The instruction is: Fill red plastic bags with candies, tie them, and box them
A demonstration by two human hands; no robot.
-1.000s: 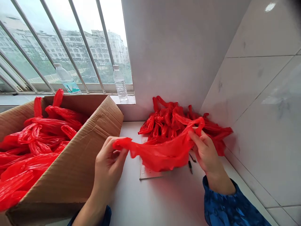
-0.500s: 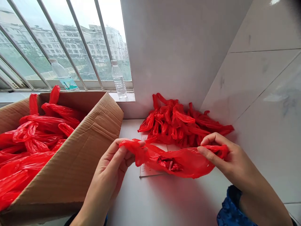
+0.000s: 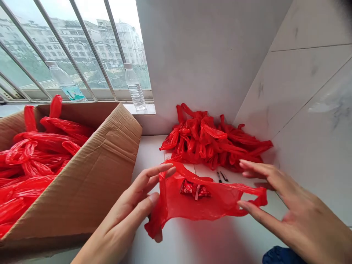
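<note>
Bag (image 3: 189, 209), L hand (image 3: 129, 207) spread at edge, R hand (image 3: 297, 209) open nr handle (image 3: 260, 198), tabletop (image 3: 150, 150) btwn box (image 3: 82, 183) & wall (image 3: 310, 146)

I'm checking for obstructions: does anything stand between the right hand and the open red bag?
Nothing visible does. The right hand is open beside the red bag, its thumb appearing to touch the handle; the dark pen-like items lie beyond the bag, not between them.

Far left, the cardboard box (image 3: 90, 183) ran right off the frame! Bottom right, the blue sleeve (image 3: 282, 255) was cut short; mid-frame, lettering on the packets (image 3: 189, 188) was too tiny to read, and the red bag (image 3: 187, 209) partly hid the left hand (image 3: 128, 207).
</note>
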